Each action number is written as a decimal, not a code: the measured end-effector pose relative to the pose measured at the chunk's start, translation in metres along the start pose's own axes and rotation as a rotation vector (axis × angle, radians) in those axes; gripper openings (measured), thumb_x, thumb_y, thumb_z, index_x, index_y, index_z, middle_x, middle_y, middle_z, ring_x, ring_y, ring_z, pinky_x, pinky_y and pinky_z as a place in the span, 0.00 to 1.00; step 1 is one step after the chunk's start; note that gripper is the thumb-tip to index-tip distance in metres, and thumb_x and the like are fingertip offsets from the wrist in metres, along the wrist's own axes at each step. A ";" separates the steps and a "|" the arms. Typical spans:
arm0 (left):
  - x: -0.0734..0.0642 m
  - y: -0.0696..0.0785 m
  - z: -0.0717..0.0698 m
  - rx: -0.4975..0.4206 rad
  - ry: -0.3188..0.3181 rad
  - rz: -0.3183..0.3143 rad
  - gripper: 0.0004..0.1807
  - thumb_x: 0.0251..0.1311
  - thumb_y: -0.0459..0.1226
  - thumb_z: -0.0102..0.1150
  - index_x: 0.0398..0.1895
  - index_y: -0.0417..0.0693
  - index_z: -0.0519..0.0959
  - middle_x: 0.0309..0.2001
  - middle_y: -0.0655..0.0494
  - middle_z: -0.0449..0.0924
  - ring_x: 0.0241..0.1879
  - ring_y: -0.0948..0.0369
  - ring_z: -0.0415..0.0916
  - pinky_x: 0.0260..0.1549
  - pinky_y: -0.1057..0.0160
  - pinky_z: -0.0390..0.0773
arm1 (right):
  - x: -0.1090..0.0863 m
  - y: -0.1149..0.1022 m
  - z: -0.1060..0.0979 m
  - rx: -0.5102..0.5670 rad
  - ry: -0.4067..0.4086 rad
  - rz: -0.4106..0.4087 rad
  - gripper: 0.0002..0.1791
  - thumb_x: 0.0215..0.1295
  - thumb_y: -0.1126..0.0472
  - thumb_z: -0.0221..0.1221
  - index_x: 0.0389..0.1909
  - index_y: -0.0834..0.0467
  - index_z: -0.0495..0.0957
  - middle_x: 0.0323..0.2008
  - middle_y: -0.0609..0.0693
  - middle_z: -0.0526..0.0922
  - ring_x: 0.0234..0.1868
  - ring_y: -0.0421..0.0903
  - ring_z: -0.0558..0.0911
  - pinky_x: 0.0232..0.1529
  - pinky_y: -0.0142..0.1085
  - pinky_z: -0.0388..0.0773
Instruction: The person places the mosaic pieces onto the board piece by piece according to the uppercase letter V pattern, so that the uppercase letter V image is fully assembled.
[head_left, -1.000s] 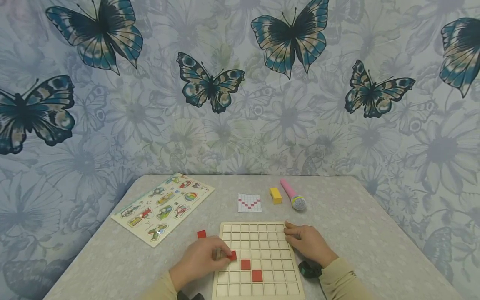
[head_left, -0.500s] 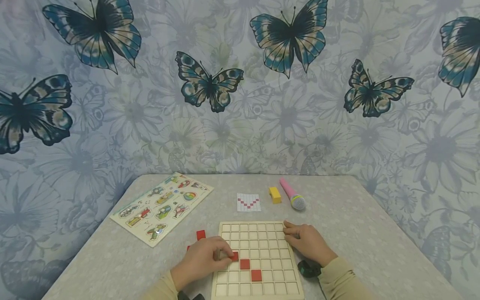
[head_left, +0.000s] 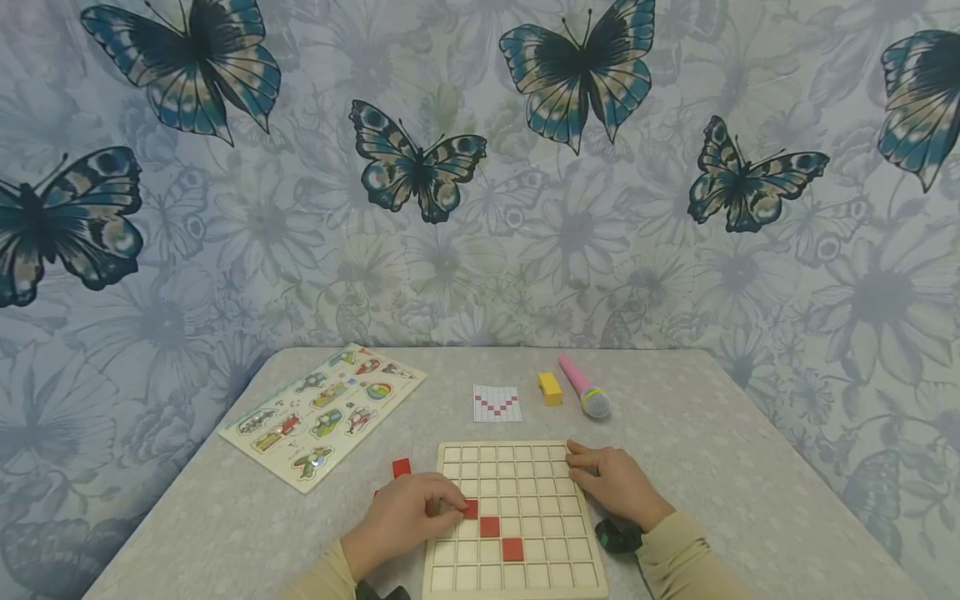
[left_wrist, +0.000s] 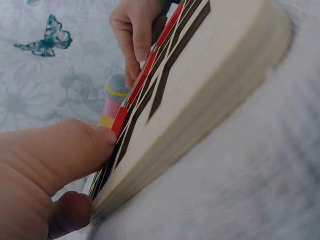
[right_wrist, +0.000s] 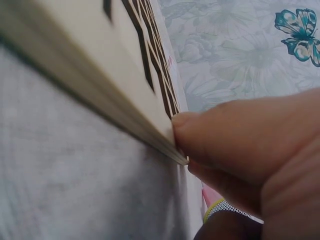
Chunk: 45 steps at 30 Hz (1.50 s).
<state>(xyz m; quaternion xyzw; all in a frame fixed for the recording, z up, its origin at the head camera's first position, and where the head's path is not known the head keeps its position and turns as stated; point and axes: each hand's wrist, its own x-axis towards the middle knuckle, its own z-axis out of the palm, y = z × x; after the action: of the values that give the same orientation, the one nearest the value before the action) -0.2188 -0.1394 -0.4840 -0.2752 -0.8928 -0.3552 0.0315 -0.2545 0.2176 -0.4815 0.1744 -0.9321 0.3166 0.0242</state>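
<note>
A pale wooden grid board lies flat on the table. My left hand pinches the edge of a red square tile at the board's left part; the left wrist view shows the thumb against that tile. Diagonally down to its right, two more red tiles, a middle one and a lower one, sit in grid cells. My right hand grips the board's far right corner, with its thumb on the rim.
Left of the board lies a loose red tile, another partly behind the left hand. Farther back are a picture puzzle board, a pattern card, a yellow block and a pink toy microphone. A wall stands behind.
My left hand has shifted slightly to the right, with the red tile moving farther onto its grid cell. My right hand stays at the board's corner.
</note>
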 end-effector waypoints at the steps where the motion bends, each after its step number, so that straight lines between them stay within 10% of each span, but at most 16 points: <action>1: 0.000 0.000 0.000 -0.001 0.000 -0.002 0.08 0.58 0.40 0.74 0.35 0.68 0.89 0.41 0.76 0.85 0.24 0.76 0.69 0.23 0.71 0.71 | 0.000 0.000 0.000 0.001 0.000 0.000 0.18 0.70 0.58 0.64 0.58 0.59 0.84 0.66 0.53 0.78 0.67 0.57 0.78 0.67 0.59 0.69; 35: 0.002 0.003 0.003 0.037 0.028 -0.051 0.05 0.60 0.44 0.73 0.38 0.69 0.90 0.41 0.76 0.84 0.24 0.76 0.69 0.22 0.70 0.70 | -0.003 -0.008 -0.002 -0.005 -0.010 0.059 0.18 0.70 0.58 0.65 0.58 0.58 0.84 0.67 0.51 0.78 0.68 0.57 0.77 0.67 0.58 0.70; 45: -0.002 0.000 -0.029 0.147 0.275 -0.304 0.08 0.60 0.43 0.72 0.43 0.65 0.90 0.31 0.70 0.83 0.17 0.71 0.68 0.16 0.67 0.66 | -0.001 -0.005 0.000 -0.001 -0.002 0.042 0.18 0.70 0.58 0.65 0.58 0.58 0.84 0.67 0.51 0.78 0.68 0.56 0.77 0.67 0.58 0.70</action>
<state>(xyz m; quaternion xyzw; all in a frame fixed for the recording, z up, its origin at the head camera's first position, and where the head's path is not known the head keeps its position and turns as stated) -0.2211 -0.1586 -0.4628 -0.0834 -0.9348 -0.3241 0.1190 -0.2517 0.2148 -0.4786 0.1552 -0.9358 0.3162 0.0167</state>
